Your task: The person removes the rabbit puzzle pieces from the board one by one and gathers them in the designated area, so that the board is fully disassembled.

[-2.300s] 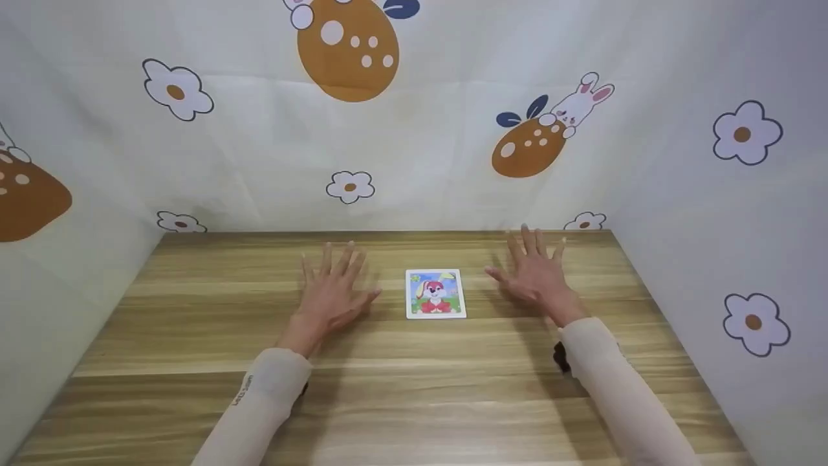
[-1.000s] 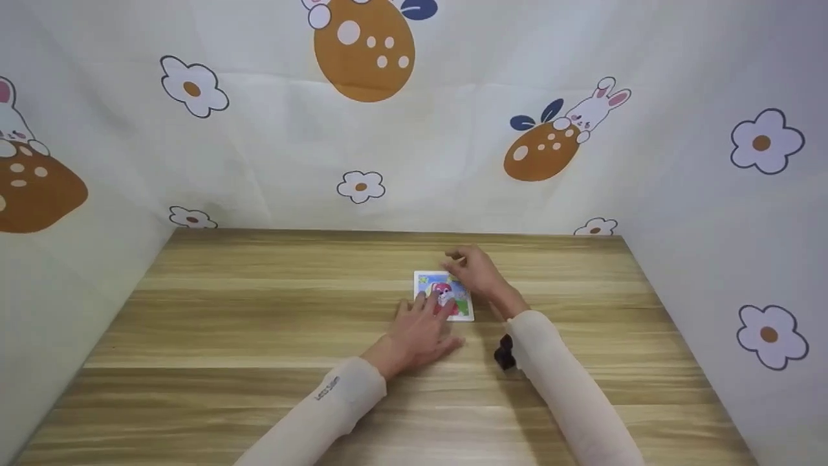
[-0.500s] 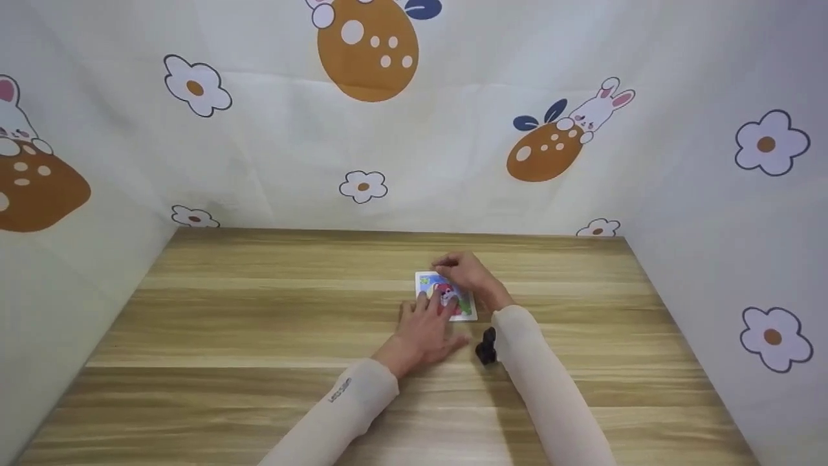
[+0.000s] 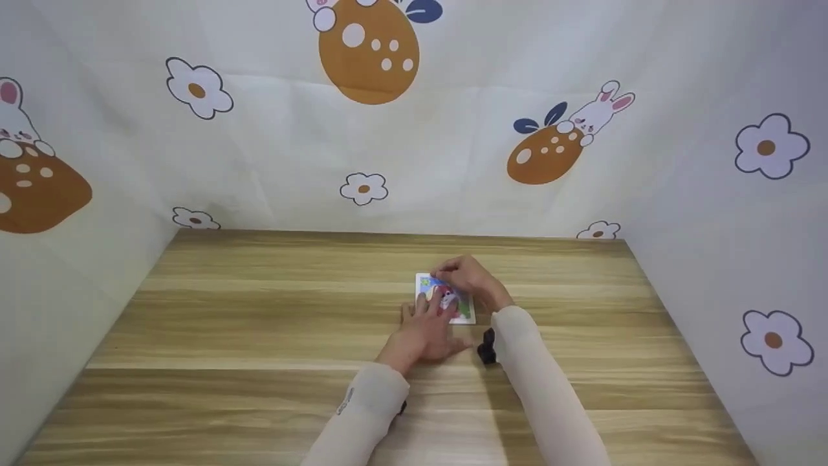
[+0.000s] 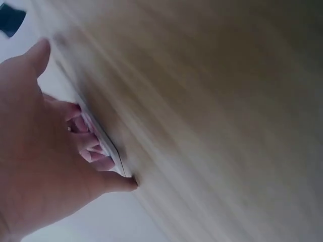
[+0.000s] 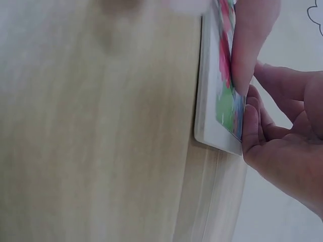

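A small flat picture board [image 4: 424, 282] with a white border and a cartoon long-eared animal lies on the wooden tabletop. My left hand [image 4: 419, 335] reaches over its near side, spread fingers resting on the picture and thumb out to the right. Curled at the board's far edge, my right hand [image 4: 472, 278] pinches that edge with its fingertips. The right wrist view shows the board's thick pale side [image 6: 203, 101], with a left finger [image 6: 248, 45] on the picture and the right thumb [image 6: 251, 123] at the edge. In the left wrist view, the left palm hides much of the board.
The wood-grain tabletop [image 4: 259, 310] extends around both hands. A patterned cloth [image 4: 453, 162] with flowers and rabbits walls the back and both sides. A black device [image 4: 487, 348] sits under the right cuff.
Both hands came in from either side of the board. The left fingers settled on the picture. The right hand moved left along the far edge and closed its fingertips there. The board stays flat.
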{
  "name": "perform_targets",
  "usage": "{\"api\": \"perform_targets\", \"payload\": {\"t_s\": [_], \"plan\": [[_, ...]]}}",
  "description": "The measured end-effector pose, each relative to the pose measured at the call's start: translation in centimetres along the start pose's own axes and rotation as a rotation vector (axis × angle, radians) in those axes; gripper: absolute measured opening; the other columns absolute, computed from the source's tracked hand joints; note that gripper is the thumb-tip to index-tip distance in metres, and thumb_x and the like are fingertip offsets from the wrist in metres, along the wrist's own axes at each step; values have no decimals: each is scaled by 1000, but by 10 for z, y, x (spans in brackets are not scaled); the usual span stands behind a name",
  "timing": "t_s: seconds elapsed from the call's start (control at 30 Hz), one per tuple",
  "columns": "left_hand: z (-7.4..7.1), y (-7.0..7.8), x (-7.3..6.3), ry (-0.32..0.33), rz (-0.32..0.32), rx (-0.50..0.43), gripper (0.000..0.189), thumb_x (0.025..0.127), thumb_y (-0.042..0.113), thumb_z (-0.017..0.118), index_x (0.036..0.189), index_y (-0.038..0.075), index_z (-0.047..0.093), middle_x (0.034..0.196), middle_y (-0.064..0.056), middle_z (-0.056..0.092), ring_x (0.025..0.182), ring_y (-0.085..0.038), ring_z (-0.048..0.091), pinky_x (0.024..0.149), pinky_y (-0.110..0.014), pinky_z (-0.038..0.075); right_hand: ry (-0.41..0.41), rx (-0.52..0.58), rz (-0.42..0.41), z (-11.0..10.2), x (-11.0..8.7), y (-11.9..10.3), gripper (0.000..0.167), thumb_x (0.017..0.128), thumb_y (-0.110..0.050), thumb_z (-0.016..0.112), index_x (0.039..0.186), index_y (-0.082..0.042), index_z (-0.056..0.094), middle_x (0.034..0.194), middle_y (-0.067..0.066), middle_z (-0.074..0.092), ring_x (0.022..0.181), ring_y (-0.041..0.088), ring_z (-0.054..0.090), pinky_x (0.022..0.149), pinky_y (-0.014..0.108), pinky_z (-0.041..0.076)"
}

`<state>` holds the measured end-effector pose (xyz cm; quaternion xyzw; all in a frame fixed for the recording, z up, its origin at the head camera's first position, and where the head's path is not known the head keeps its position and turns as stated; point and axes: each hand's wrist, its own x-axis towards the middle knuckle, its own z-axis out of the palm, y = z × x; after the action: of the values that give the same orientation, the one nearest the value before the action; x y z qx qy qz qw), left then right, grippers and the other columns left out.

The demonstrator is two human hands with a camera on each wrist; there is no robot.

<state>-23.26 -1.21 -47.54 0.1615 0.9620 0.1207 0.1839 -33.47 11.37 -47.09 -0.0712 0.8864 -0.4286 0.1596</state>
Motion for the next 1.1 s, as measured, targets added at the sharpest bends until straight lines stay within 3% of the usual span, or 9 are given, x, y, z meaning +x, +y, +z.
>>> {"api": "perform_targets", "payload": {"t_s": [0.13,0.33,0.5,0.83,1.1], "plan": [[-4,-2,-2,-24,3,-67,84,96,66,47,161,23,20,171,-7,1,157,-39,3,123,-67,8,1,4,-14,0,-1,0,21,99,-14,60,110,-9,77,115,8,75,109,21,64,108,42,47],[-4,-3,-3,-28,-18,-61,81,96,61,52,161,25,20,171,-7,0,157,-37,3,124,-64,8,-22,-26,-60,1,-1,1,21,98,-11,61,110,-10,78,118,7,75,108,20,66,106,42,49],[-5,-3,-3,-32,-24,-70,81,96,61,52,161,25,20,171,-7,0,157,-37,2,124,-64,6,-37,-46,-52,1,2,0,21,99,-13,61,110,-11,78,121,7,74,108,19,66,106,42,50],[-8,0,-3,-33,-33,-75,80,95,58,55,161,25,22,171,-6,2,158,-36,4,125,-64,9,-70,-63,-79,-2,2,-3,23,101,-11,57,112,-8,77,118,10,75,94,14,62,88,28,51],[-8,1,1,-34,-41,-80,81,95,58,56,161,25,23,171,-6,2,158,-37,4,125,-63,8,-65,-19,-51,-5,4,-2,24,101,-14,56,113,-10,77,121,8,74,110,19,64,106,40,48]]}}
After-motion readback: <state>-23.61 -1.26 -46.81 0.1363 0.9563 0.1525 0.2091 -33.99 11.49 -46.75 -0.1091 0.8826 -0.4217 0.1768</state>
